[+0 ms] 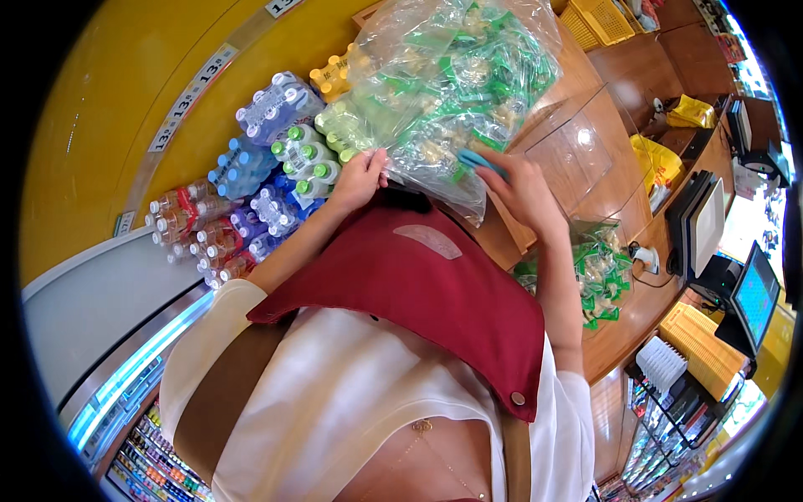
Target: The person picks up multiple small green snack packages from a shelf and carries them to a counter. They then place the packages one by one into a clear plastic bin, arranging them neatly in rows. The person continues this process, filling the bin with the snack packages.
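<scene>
A large clear plastic bag (435, 92) full of small green-and-clear packets (493, 79) lies on the wooden counter in front of me. My left hand (361, 178) is closed at the bag's near left edge, its fingers pinching the film. In my right hand (523, 188) is a slim blue tool (483, 162), held against the bag's near right side; its exact kind is hard to make out. More green packets (598, 276) are piled on the counter beyond my right forearm. The bag's lower edge is partly hidden by my dark red apron (393, 284).
Shrink-wrapped bottle packs (280, 109) are stacked to the left by a yellow wall (100, 125). On the right stand a clear acrylic panel (573, 155), yellow bags (657, 163), a screen (753, 293) and a yellow basket (698, 347). Another yellow basket (598, 21) is at the far end.
</scene>
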The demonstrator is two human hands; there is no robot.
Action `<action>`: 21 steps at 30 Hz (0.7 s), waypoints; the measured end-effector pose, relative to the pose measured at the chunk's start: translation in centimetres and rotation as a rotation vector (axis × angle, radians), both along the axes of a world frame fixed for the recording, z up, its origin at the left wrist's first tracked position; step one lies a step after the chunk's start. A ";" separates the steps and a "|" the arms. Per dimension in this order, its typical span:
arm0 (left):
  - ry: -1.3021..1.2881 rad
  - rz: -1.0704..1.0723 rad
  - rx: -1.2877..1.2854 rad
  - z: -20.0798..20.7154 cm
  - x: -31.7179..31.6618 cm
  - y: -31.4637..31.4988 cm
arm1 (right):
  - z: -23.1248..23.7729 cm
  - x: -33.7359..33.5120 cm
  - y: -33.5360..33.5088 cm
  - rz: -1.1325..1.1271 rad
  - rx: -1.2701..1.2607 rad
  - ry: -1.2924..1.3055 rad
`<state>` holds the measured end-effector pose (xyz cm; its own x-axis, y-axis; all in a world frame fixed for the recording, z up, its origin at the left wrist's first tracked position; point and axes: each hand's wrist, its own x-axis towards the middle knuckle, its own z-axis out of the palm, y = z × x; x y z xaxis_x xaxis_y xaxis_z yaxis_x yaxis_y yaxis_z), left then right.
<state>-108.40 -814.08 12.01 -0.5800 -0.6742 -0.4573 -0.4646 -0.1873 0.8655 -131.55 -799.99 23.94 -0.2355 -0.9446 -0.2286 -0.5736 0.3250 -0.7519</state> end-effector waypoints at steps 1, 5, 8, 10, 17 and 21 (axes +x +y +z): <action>0.015 0.012 -0.024 0.1 0.1 0.1 | 0.0 1.1 -2.7 0.021 -0.015 0.055; 0.083 0.044 -0.060 -0.2 -0.5 0.4 | -2.0 3.3 -9.9 0.157 -0.230 0.234; 0.078 0.095 -0.102 -1.9 -0.6 0.8 | -5.8 5.1 -9.9 0.212 -0.069 0.427; 0.058 0.126 -0.130 -3.3 -0.2 1.5 | -9.0 5.1 -4.5 0.225 -0.055 0.473; 0.107 -0.072 -0.140 -1.1 0.1 2.0 | -4.4 0.9 4.9 0.228 -0.038 0.613; 0.094 0.030 -0.077 -1.9 -0.2 2.3 | -3.4 4.2 -6.0 0.036 -0.265 0.412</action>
<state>-108.59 -811.80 10.12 -0.5970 -0.7227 -0.3482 -0.3764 -0.1309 0.9172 -127.36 -805.97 20.59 -0.2223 -0.9668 0.1259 -0.8478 0.1279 -0.5146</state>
